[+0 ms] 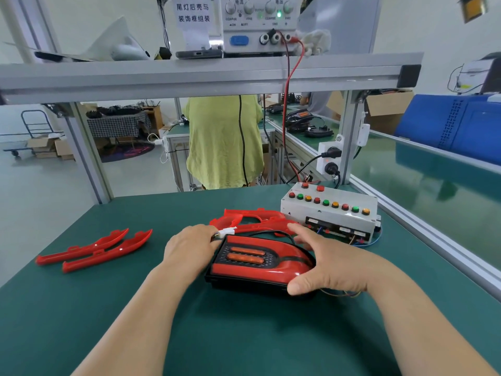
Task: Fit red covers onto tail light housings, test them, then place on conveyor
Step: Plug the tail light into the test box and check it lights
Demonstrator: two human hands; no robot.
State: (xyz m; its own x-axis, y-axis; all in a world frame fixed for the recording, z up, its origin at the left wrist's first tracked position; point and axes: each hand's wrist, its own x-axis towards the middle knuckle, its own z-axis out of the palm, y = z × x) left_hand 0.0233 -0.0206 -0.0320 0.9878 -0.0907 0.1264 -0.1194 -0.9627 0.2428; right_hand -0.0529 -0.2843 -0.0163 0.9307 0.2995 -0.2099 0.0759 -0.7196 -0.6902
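Head view: clamps glossy red-covered black plastic tail light housing (pixel 252 267) between left hand (pixel 189 246) and right hand (pixel 325 264), long axis crosswise.

Green bench (pixel 244 335) w/ alu frame (pixel 189 74)

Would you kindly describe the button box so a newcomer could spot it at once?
Start at the green bench mat and look to its far right corner, beside the conveyor. The button box sits there. Unlike the red covers nearby, it is white, topped with coloured buttons.
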